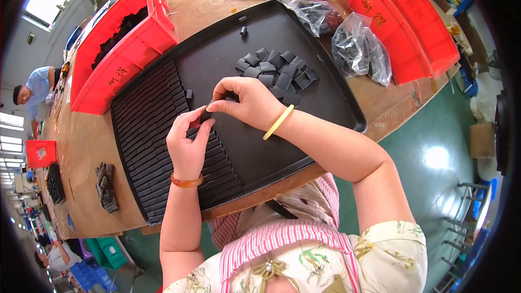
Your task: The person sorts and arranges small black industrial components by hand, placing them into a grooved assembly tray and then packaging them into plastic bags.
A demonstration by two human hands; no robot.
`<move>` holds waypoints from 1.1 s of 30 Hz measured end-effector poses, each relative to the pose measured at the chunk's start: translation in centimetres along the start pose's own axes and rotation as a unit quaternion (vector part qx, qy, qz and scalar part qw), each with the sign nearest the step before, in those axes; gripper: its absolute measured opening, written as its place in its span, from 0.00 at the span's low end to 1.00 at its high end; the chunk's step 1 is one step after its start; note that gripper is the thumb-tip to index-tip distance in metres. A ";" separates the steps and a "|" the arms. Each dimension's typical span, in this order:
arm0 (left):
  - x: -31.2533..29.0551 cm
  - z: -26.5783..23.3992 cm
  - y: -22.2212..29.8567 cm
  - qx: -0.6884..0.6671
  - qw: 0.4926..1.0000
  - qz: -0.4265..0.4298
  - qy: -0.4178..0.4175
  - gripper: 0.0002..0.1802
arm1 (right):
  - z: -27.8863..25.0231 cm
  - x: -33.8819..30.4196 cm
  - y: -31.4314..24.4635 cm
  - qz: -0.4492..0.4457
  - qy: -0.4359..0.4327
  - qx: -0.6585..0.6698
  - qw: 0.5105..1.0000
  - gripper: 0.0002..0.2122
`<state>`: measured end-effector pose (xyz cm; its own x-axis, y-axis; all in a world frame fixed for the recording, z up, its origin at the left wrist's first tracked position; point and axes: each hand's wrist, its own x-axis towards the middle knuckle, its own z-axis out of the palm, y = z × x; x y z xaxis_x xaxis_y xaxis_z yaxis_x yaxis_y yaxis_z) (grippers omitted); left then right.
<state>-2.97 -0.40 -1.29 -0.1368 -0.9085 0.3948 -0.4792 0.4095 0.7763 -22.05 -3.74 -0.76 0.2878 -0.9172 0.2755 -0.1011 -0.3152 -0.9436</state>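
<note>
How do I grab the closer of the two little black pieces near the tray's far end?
Probably pinch that little black piece by its left and right sides, coming from above: it sits clear of the pile, with bare tray either side, and its neighbour lies beyond it.

The brown, flat worktable supports a black rectangular tray. Left of the tray: open red plastic bin, dark crumpled fabric. Right of it: clear plastic bag.
</note>
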 end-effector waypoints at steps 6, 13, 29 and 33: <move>0.1 -0.2 0.0 -0.015 1.000 -0.004 0.015 0.16 | -0.1 -0.1 -0.4 -0.046 0.007 -0.035 0.998 0.08; 0.0 0.0 0.0 0.006 1.000 0.014 0.012 0.16 | 0.7 -0.2 0.4 -0.052 0.007 -0.057 0.997 0.08; -0.1 -0.4 0.8 0.094 0.994 0.053 0.031 0.15 | 0.0 -0.1 0.1 0.030 -0.071 -0.027 0.997 0.10; 0.2 -0.3 1.7 0.124 0.990 0.062 0.039 0.21 | 0.1 0.0 0.8 0.055 -0.080 0.045 0.994 0.11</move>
<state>-3.54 0.13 0.29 -0.1458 -0.8394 0.5236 -0.6619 0.4761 0.5789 -22.02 -3.95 -1.57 0.4276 -0.8925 0.1438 -0.0562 -0.1850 -0.9811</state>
